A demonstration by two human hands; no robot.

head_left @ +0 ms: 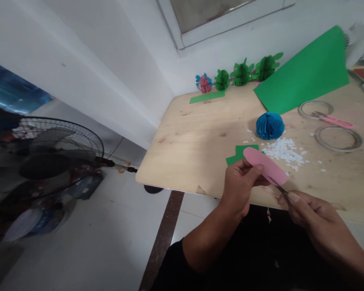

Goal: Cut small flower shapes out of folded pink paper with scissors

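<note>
Head view: at far left, a floor fan (59, 137); the wooden table (170, 153) runs from the middle of the frame to the right edge. Against the wall, upper middle, sits a pink-and-blue paper figure (204, 83), with a green strip (208, 97) lying just in front and three green paper figures to its right. Lower right of centre, my left hand (238, 184) pinches the pink paper (264, 162), thumb on top and fingers beneath, at the table's near edge. Green offcuts (245, 151) lie just beyond my knuckles. The blue paper ball (269, 126) rests above the pink piece in the frame, near a scatter of white bits (283, 151). Scissors (281, 189) meet the pink paper at its lower edge; a dark line by the tips may be slit or blade, cannot tell which. My right hand (311, 212) is closed around the scissors' handles, which are hidden. Upper right: a large green sheet (309, 74), then pink-handled snips (339, 120) overlapping one of two pale rings. Step in hand, by my reading: cutting into the pink piece. Next move, I judge, calls for a steady left pinch, thumb clear of the blade line, and short, controlled bites from the right.
</note>
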